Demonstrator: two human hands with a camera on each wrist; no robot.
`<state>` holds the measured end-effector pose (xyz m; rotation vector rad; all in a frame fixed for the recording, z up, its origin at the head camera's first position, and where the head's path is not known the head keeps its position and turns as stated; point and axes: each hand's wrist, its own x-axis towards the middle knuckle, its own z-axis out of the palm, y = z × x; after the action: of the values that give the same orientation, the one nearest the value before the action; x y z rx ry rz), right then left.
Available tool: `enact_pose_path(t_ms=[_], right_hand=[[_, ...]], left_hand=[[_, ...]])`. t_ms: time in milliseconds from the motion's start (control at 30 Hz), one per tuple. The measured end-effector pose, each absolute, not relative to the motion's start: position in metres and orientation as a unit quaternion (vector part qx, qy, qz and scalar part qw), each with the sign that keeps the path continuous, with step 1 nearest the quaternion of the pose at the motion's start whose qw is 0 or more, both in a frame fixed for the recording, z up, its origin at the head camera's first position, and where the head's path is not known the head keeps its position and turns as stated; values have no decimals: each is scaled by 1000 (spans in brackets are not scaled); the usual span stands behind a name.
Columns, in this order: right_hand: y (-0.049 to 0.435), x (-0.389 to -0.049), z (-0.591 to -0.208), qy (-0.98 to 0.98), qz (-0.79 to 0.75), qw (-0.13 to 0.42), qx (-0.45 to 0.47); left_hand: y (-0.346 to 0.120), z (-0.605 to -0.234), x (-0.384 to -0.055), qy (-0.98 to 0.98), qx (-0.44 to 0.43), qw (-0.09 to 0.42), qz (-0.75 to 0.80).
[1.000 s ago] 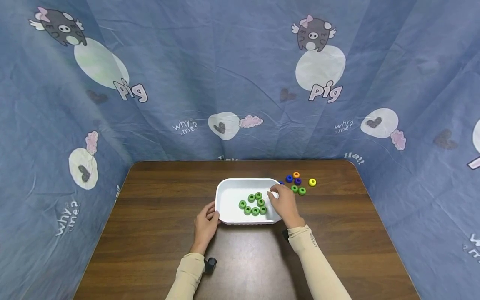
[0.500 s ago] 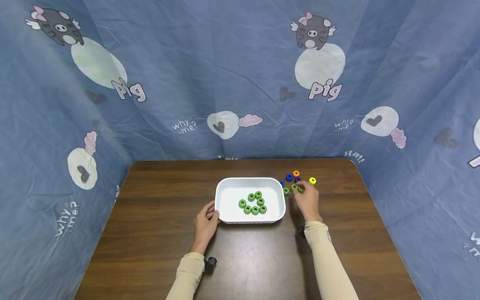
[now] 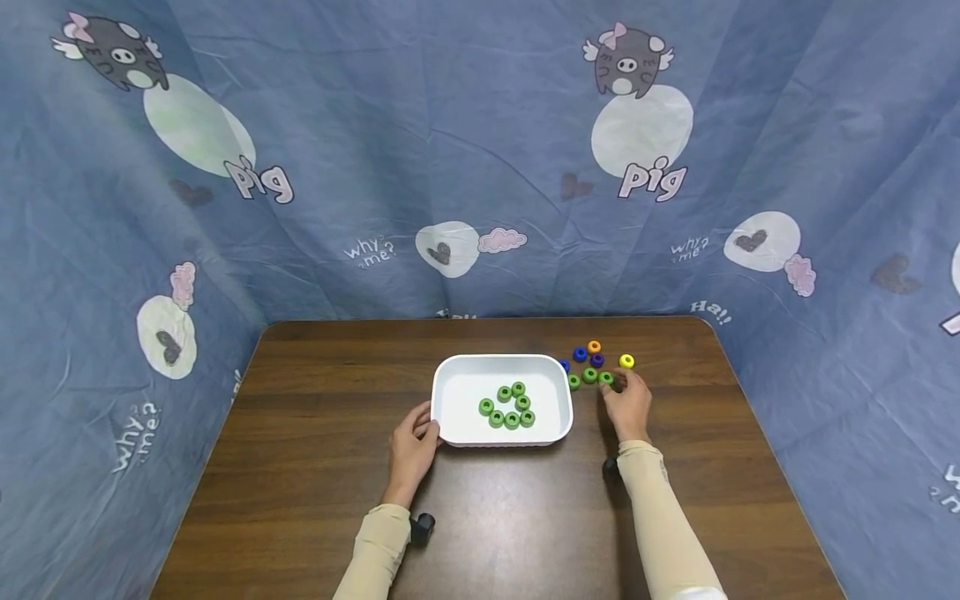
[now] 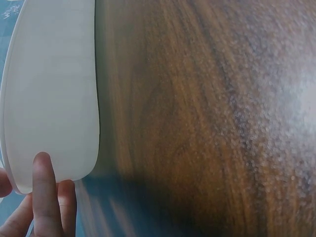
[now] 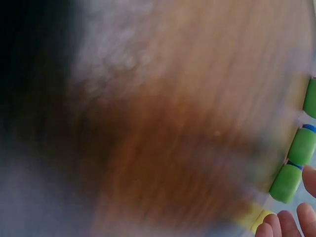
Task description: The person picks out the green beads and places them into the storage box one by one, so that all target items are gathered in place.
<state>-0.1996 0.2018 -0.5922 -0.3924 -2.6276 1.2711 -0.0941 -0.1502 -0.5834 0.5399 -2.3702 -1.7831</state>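
Right hand [image 3: 628,403], fingers loosely curled, reaches the nearest green ring [image 3: 606,377] just left of its fingertips; left hand [image 3: 414,442] grips the white tray [image 3: 450,392] edge on the desk [image 3: 315,433].

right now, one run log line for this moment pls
left hand: holds tray rim | right hand: at green rings beside tray | tray: six green rings | also loose: blue, orange, yellow rings

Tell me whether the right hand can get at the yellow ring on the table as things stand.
Probably yes. The right hand is beside the loose green rings, and the yellow ring lies just beyond its fingers on bare table, with nothing between them.
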Motion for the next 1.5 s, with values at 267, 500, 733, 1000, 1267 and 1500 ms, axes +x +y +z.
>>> enact_pose_path(t_ms=[267,500,733,1000,1267,1500], right_hand=[[199,-206,-595,-896,412,100,-130],[196,-208,-596,-900,408,85,-126],[197,-207,-597,-899,411,77,-131],[197,-206,-596,-893,419,81,-139],[195,-203,-595,-893,414,73,-158],[195,-199,-597,-890,420,76,-158]], left_hand=[[-150,-582,-95,-780,174,71,-597],[-150,-582,-94,-781,180,65,-594],[-150,-582,-94,-783,176,64,-594],[-150,-583,-94,-783,178,61,-592],[-150,-583,-93,-781,178,61,-595],[-150,-583,-93,-781,178,64,-595]])
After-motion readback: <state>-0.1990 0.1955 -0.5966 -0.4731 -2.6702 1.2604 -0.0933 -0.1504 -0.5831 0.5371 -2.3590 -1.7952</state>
